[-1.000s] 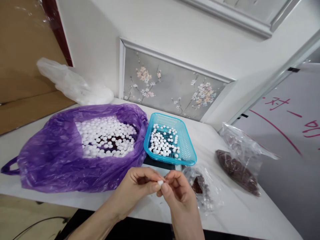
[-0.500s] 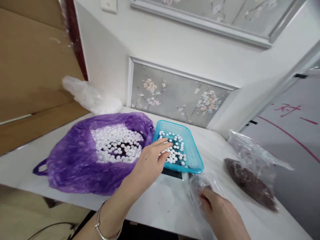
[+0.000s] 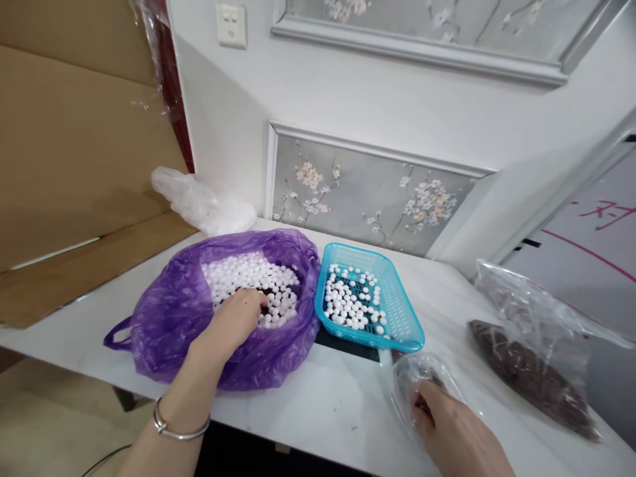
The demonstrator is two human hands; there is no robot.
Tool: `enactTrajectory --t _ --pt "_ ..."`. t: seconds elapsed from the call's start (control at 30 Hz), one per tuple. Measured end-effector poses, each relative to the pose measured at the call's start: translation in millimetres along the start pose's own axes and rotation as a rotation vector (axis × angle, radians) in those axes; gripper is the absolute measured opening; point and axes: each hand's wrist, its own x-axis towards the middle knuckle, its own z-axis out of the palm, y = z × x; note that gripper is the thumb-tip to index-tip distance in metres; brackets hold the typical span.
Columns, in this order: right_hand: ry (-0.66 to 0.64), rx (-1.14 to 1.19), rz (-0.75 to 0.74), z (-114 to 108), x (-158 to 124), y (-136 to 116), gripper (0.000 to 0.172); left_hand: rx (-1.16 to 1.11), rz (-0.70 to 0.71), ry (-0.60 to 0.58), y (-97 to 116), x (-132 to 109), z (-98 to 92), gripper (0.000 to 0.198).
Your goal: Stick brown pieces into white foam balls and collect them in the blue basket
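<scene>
My left hand (image 3: 237, 315) reaches into an open purple plastic bag (image 3: 173, 338) of small white balls (image 3: 243, 268). Its fingers curl down among the balls, and their tips are hidden, with some dark brown stuff showing beside them. At the lower right, my right hand (image 3: 454, 424) has its fingers pinched together inside a clear plastic bag or container (image 3: 405, 377) with something dark in it; what they hold is too small to make out. Between the hands stands a blue plastic basket (image 3: 405, 321) with many white balls spread over its bottom.
A zip bag of dark brown material (image 3: 536, 371) lies at the right. Behind the purple bag is a crumpled white plastic bag (image 3: 209, 209). Cardboard (image 3: 79, 159) stands at the left, the wall (image 3: 238, 99) behind, a whiteboard (image 3: 591, 291) at the right.
My left hand has moved left from over the blue basket into the purple bag, its fingers now bent. My right hand stays at the clear plastic. The view has shifted slightly.
</scene>
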Motion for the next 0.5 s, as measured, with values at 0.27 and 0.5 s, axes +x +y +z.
enactTrajectory --t 0.27,0.5 --pt "0.141 0.080 -0.013 3 -1 2 0.025 0.049 0.015 0.015 2 0 -1.2 0.016" --pt "0.241 0.318 0.029 -15 2 4 0.036 -0.138 0.065 0.313 40 -12 -25.8 0.028"
